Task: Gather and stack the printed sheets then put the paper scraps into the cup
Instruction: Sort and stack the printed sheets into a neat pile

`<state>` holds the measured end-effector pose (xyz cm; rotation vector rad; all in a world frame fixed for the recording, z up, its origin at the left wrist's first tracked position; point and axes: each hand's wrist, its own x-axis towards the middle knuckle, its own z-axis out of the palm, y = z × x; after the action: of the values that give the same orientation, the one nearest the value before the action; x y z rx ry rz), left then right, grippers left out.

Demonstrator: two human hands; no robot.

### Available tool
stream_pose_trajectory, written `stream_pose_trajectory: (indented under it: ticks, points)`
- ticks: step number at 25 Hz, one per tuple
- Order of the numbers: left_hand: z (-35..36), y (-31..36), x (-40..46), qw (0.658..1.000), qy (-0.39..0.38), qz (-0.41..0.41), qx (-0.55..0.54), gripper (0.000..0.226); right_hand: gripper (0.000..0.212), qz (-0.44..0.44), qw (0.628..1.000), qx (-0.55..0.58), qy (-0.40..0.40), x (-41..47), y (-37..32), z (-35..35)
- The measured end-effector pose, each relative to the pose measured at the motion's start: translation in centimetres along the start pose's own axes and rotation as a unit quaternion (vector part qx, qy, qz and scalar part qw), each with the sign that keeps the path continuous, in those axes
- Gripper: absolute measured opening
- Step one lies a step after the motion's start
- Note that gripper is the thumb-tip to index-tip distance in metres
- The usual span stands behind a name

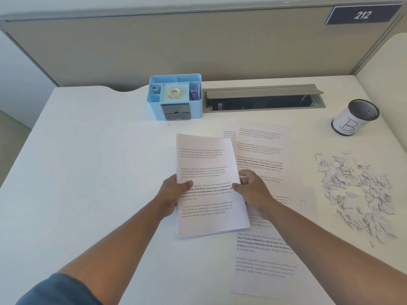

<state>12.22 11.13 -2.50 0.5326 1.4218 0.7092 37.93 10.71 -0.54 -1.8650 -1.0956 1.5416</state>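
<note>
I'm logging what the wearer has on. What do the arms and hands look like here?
Both forearms are bare. The left hand and right hand wear no gloves, rings or watch that I can see. A dark blue sleeve covers the left upper arm; the right upper arm is out of frame.

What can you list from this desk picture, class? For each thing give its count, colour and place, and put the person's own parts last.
held sheets: a small stack, white with black print, centre of desk, in both hands
loose sheets: several, exact count unclear, white with print, flat on desk right of the stack
paper scraps: one heap, white and grey, right side of desk
cup: one, black mesh with white label marked B, far right
desk organiser: one, light blue, back centre
tape roll: one, yellowish, in organiser's middle compartment
cable hatch: one, grey, open, back of desk
number plate: one, dark, reads 212, on partition
desk: one, white
left hand: grips stack's left edge
right hand: grips stack's right edge
</note>
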Motion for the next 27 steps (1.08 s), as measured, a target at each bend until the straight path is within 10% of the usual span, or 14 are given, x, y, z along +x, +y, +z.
stream_pose_trajectory:
  ticks: [3,5,9,18,27]
  points:
    - [-0.3,1.9,-2.5,0.998,-0.025,0.057,-0.002,0.03,0.081,-0.025,0.996,-0.025,0.081,-0.8,-0.9,-1.6]
    - [-0.6,3.5,-4.5,0.993,-0.054,0.104,-0.01,0.033,0.088,-0.02,0.997,0.072,0.0,-1.4,-2.1,-2.6]
    - [-0.8,5.6,-7.3,0.982,-0.05,0.184,-0.018,0.033,0.051,-0.058,0.964,0.175,-0.194,-3.0,-4.7,-3.0]
    - [-1.1,4.3,-9.2,0.953,0.049,0.292,-0.061,0.02,0.024,-0.188,0.974,0.122,-0.038,-5.0,-5.1,1.7]
    - [-1.0,1.4,-9.8,0.956,0.038,0.265,-0.122,0.026,0.031,-0.158,0.977,0.129,-0.064,-5.7,-3.2,3.3]
